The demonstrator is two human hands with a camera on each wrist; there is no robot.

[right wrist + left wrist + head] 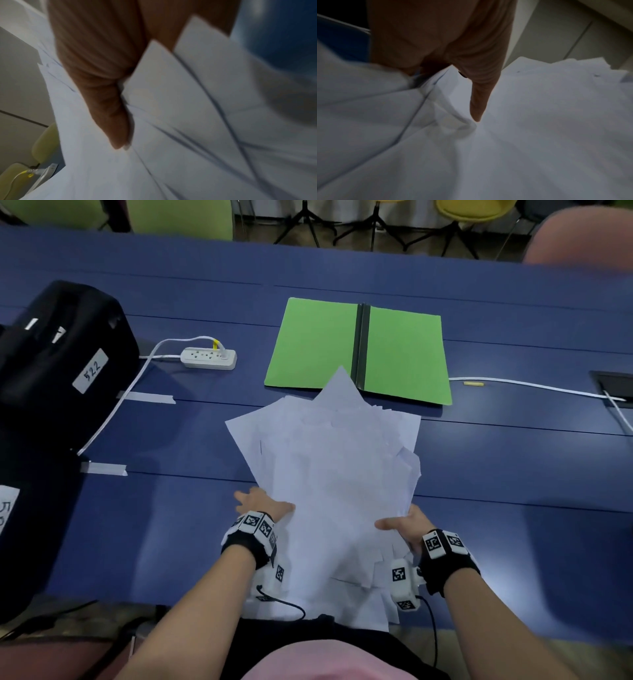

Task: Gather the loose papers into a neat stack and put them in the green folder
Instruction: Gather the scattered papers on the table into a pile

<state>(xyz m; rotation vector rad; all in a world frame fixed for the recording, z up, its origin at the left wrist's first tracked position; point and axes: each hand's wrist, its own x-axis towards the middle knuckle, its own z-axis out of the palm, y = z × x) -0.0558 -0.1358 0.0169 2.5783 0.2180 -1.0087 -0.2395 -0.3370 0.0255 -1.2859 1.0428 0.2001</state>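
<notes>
Item: loose papers (pixel 329 474). White sheets, many, fanned at differing angles in a ragged pile on the blue table (pixel 513 460). The near edge overhangs the table towards the person's lap; the far corner lies over the near edge of the green folder (pixel 315 344), which rests open and flat beyond the pile.

Handling, as judged: light, thin and limp. The sheets probably slide readily on one another, and corners are likely to crease or fold if pinched singly. Best taken by the two long sides together, then stood on edge and tapped square before going into the folder.

Hands: left hand (pixel 260 503) lies at the pile's left edge, fingers spread on the table and thumb against the sheets, not clenched. Right hand (pixel 406 525) grasps the right edge, thumb on top of the sheets and fingers out of sight below.

Views compared: the head view alone gives the whole layout, with folder, pile, a power strip (pixel 209 358) and a black bag (pixel 65 347) to the left. The left wrist view, blurred, shows the thumb tip pressing a crumple into the top sheet. The right wrist view, also blurred, shows several overlapping sheet edges splayed beside the thumb, so the stack is not yet squared.
</notes>
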